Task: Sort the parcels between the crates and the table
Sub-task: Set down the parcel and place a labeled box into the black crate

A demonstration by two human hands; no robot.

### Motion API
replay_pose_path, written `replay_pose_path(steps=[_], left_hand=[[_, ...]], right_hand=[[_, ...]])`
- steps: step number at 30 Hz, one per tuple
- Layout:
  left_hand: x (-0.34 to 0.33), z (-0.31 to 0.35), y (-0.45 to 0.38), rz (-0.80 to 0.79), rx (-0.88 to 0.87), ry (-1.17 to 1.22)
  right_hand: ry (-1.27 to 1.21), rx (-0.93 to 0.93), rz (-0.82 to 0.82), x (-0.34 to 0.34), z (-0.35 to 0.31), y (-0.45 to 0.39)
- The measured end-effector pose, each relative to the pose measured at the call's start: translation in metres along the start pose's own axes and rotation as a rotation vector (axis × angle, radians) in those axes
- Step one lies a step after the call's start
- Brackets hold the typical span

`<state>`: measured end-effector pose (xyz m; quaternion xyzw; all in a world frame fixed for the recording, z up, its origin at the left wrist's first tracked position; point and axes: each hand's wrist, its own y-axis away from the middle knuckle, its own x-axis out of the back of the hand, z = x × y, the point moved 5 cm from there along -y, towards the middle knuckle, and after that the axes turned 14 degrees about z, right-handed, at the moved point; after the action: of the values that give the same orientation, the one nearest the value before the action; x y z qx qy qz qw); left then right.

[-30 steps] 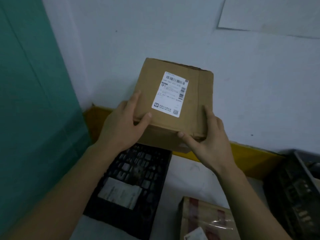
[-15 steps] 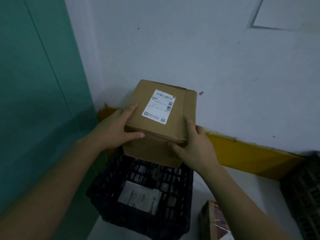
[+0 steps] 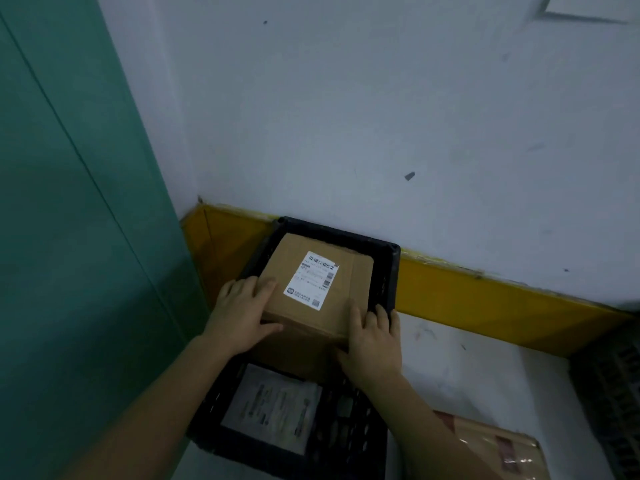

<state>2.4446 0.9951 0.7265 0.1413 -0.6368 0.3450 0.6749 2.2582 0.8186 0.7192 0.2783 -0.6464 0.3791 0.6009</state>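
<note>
both hands point(image 3: 242, 311) clamp a box point(image 3: 313, 296) in the black crate point(image 3: 389, 271), against a white wall point(image 3: 381, 116).

Label print point(image 3: 311, 280) illegible; taped parcel point(image 3: 498, 448) and second crate point(image 3: 613, 393) cropped by frame edges.

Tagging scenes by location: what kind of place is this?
Probably a parcel sorting or storage corner, not a home. A labelled cardboard box is held in a black plastic crate on the floor, a taped parcel lies nearby, and the white wall has a yellow base stripe.
</note>
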Motion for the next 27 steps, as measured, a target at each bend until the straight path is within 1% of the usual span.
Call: replay_pose_path(steps=[6,10,14,19,23,27], left_hand=[[-0.024,-0.008,-0.006,0.024,-0.044,-0.17],[-0.027,-0.003,-0.013,0.024,-0.026,-0.247],[-0.027,-0.001,-0.018,0.003,-0.022,-0.25],[-0.03,0.0,-0.013,-0.037,-0.013,-0.196],[-0.017,0.021,-0.016,-0.018,-0.006,-0.072],[0.004,0.072,-0.021,0.044,-0.037,0.059]], right_hand=[[0.066,0.008,-0.061,-0.009,-0.003,-0.015],[0.099,0.015,-0.059,-0.007,0.001,-0.028],[0.083,0.018,-0.045,-0.008,0.006,-0.033],[0.049,0.047,-0.021,-0.007,0.007,-0.027],[-0.021,0.004,0.094,0.009,0.017,-0.016],[-0.091,-0.063,0.315,0.026,0.046,0.016]])
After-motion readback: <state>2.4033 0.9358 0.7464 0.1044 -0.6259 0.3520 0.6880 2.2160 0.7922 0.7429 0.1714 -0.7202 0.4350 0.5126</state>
